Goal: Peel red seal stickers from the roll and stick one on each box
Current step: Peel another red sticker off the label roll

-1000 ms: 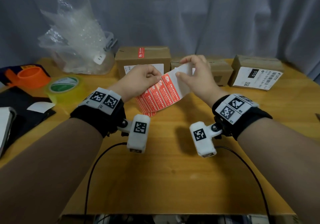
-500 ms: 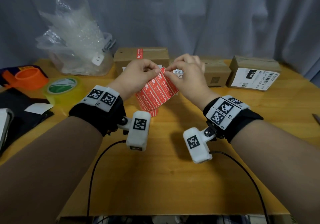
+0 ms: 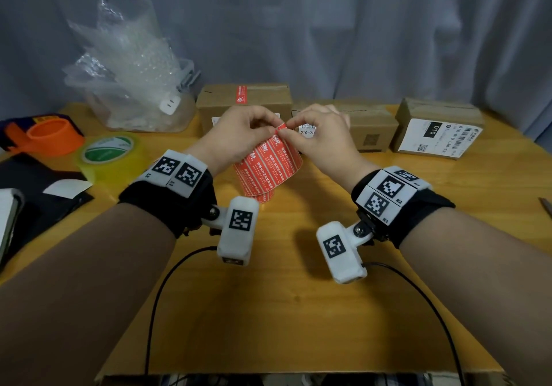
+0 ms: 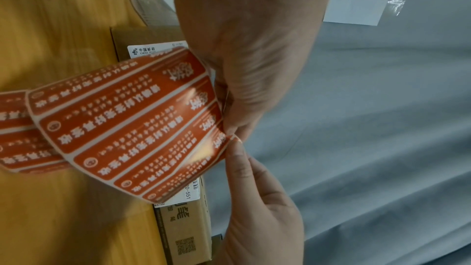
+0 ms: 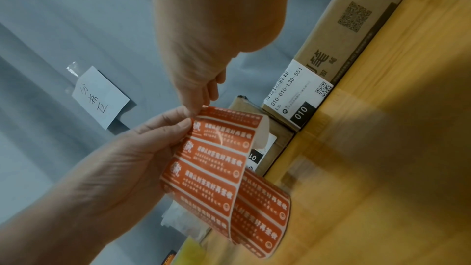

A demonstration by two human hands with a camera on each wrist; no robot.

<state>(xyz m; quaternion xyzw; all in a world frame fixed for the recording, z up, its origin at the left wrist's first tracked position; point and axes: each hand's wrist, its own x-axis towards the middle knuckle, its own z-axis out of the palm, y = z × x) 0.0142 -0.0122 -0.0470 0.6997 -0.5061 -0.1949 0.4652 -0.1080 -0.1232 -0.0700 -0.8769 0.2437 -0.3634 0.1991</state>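
Observation:
A roll of red seal stickers (image 3: 267, 170) hangs above the table's middle, its loose strip (image 4: 127, 128) pulled upward. My left hand (image 3: 268, 130) pinches the strip's top edge (image 5: 193, 144). My right hand (image 3: 287, 127) pinches the corner of the topmost sticker (image 5: 229, 117), fingertips (image 4: 237, 146) touching the left hand's. Three cardboard boxes stand at the back: the left box (image 3: 263, 102) has a red seal (image 3: 240, 94) on top, while the middle box (image 3: 370, 128) and right box (image 3: 439, 114) show none.
A bag of bubble wrap (image 3: 128, 72) stands at the back left. An orange tape holder (image 3: 47, 134), a yellow-green tape roll (image 3: 107, 152) and a black pad (image 3: 33, 182) with a white scrap (image 3: 67, 187) lie left. Grey curtain (image 3: 358, 27) behind.
The white bare backing my right hand held has gone out of sight. Both hands have come together at the strip's top corner, and the roll has risen slightly toward the boxes.

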